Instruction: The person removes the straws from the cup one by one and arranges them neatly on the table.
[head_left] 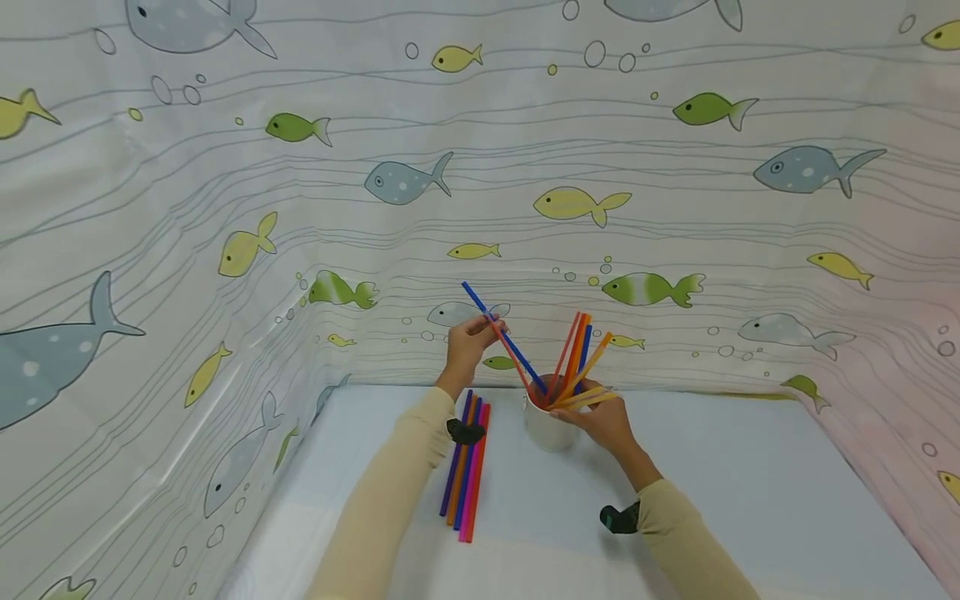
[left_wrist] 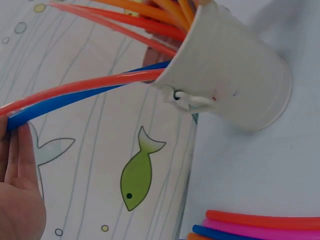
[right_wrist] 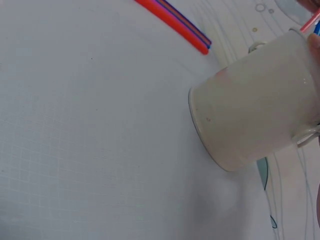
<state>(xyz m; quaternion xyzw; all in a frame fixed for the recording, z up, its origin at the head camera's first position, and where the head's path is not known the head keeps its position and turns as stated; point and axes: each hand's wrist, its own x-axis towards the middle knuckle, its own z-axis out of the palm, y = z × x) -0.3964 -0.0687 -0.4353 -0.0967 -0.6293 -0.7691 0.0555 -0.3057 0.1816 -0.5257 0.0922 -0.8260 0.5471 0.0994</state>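
A small white metal bucket [head_left: 551, 435] with side loops stands at the far side of the table. My right hand [head_left: 609, 419] grips it by the rim, thumb in front. Up and left of the bucket, my left hand [head_left: 465, 348] pinches a blue straw [head_left: 527, 365] together with a red straw [left_wrist: 85, 86]. Both slant down, their lower ends inside the bucket. Several red, orange, blue and yellow-orange straws [head_left: 575, 350] fan out of the bucket toward the right, some leaning over the right hand.
Several straws [head_left: 473, 475], purple, orange, blue, pink and red, lie side by side on the white table [head_left: 750, 483], left of the bucket and partly under the left wrist strap [head_left: 465, 432]. A fish-printed curtain [head_left: 495, 150] rises behind the table and along its sides.
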